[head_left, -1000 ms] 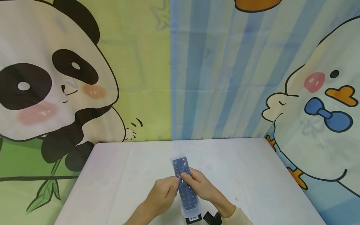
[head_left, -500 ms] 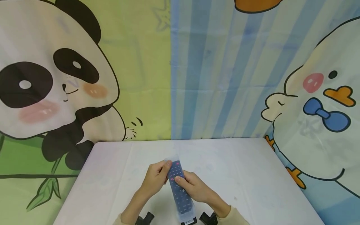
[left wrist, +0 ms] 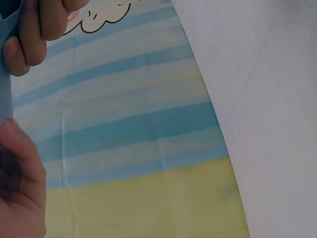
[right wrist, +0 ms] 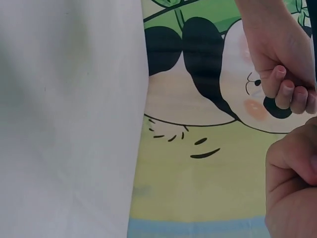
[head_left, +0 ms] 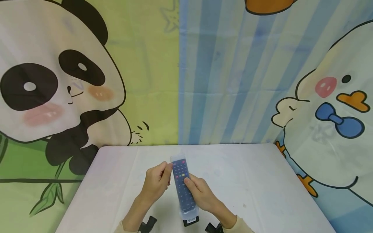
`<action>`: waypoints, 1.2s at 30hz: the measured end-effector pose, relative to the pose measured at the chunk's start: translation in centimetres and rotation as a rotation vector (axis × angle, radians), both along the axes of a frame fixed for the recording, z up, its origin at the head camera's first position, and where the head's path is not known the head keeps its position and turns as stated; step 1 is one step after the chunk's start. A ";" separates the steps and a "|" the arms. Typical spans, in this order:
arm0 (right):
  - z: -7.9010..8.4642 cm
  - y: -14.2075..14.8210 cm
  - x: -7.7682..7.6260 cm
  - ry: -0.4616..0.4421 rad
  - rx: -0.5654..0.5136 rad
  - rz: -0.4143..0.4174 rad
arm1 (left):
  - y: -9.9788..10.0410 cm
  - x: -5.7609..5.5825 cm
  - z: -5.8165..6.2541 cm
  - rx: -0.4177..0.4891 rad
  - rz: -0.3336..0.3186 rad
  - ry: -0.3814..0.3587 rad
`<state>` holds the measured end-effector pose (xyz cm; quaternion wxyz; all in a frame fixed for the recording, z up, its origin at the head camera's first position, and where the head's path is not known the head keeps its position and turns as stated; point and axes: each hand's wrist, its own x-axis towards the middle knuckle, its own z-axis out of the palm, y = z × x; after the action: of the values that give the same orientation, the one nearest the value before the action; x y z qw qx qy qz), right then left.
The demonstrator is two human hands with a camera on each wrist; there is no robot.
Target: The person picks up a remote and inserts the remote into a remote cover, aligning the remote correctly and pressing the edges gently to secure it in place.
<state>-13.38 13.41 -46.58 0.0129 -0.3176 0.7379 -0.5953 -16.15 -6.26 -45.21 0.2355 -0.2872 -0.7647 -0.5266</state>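
A dark blue-looking remote control (head_left: 183,191) with rows of small buttons is held up above the table, tilted slightly left. A translucent plastic sleeve (head_left: 177,156) covers most of it; the black lower end with a white label (head_left: 191,221) sticks out. My right hand (head_left: 204,194) grips the remote from the right, thumb across its front. With curled fingers, my left hand (head_left: 155,181) pinches at the sleeve's upper left edge. The left wrist view catches only a sliver of the covered remote (left wrist: 6,94); the exact pinch is hard to see.
The white table (head_left: 125,181) spreads beneath both hands. Behind it hangs a printed cloth (head_left: 154,81) with a panda and a duck. Black wrist mounts (head_left: 148,225) show near both sleeves at the lower edge.
My left hand has gone from the remote's middle up to its top left edge, then slightly away to the left. The remote has shifted left, with my right hand holding on.
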 end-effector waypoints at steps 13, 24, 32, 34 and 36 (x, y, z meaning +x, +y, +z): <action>0.6 -0.3 0.6 0.007 -0.051 -0.153 | 0.2 0.0 0.9 -0.226 -0.078 0.111; 1.0 0.0 0.4 -0.014 -0.068 -0.129 | 0.3 1.5 1.1 -0.212 -0.147 0.092; 2.4 0.9 0.3 0.204 0.088 0.049 | -0.9 1.3 1.7 0.034 -0.527 -0.369; 2.5 1.1 0.2 0.237 0.133 0.082 | -1.3 0.7 2.0 0.037 -0.635 -0.473; 2.5 1.2 0.2 0.254 0.172 0.102 | -1.6 0.2 2.2 0.008 -0.717 -0.526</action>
<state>-13.22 14.62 -44.08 -0.0229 -0.4252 0.7647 -0.4836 -15.95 -7.85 -42.98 -0.1634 -0.3894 -0.6486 -0.6333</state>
